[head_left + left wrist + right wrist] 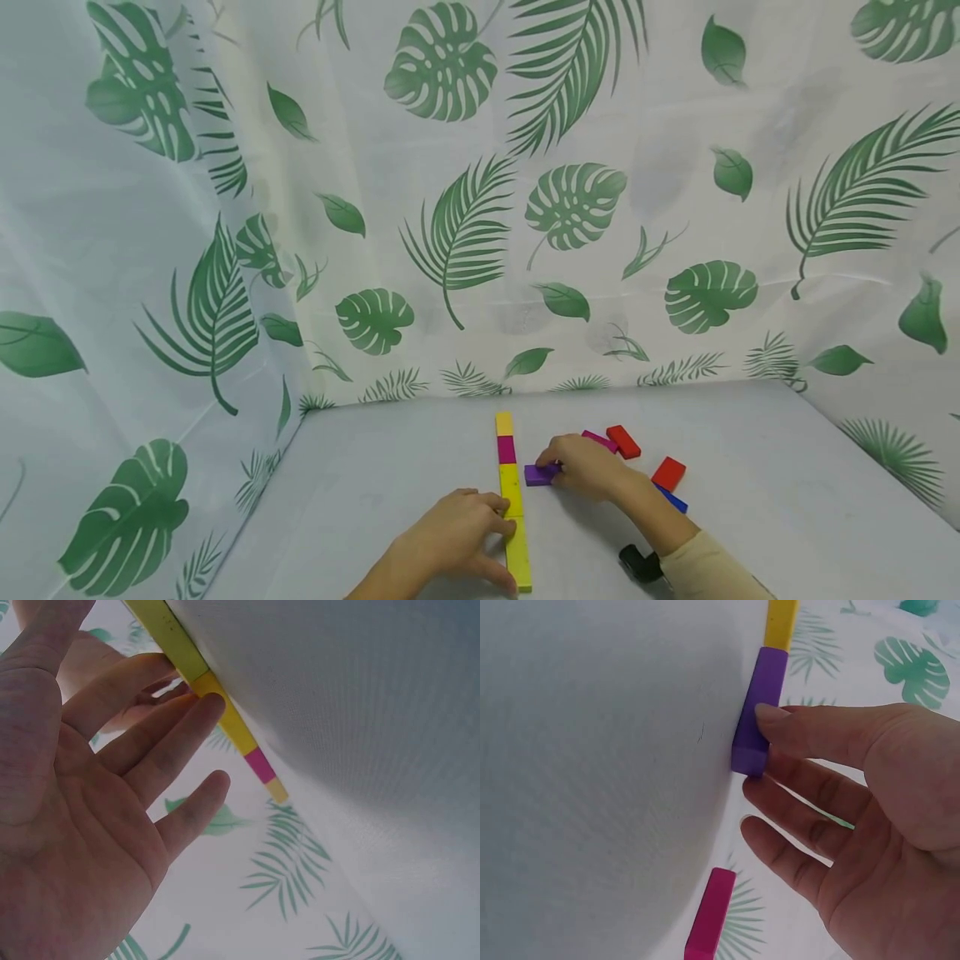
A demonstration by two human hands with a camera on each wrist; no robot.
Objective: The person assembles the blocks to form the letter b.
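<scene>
A straight row of flat blocks runs away from me in the head view: a yellow-green block [519,557] nearest, then a yellow block [509,482], a magenta block [506,449] and a small yellow block [503,423] at the far end. My left hand [459,532] lies along the row's left side, fingers loosely extended and touching the yellow blocks. To the right of the row, my right hand [588,467] pinches a purple block [761,697] between thumb and fingers. That block lies crosswise to the row in the head view, with a small gap between them.
Beyond the right hand lie a second magenta block [604,442] and a red block [623,442]. Another red block [670,473] and a partly hidden blue block [674,499] lie further right. A black object [637,564] shows by the right sleeve. Leaf-printed curtains [465,350] border the table.
</scene>
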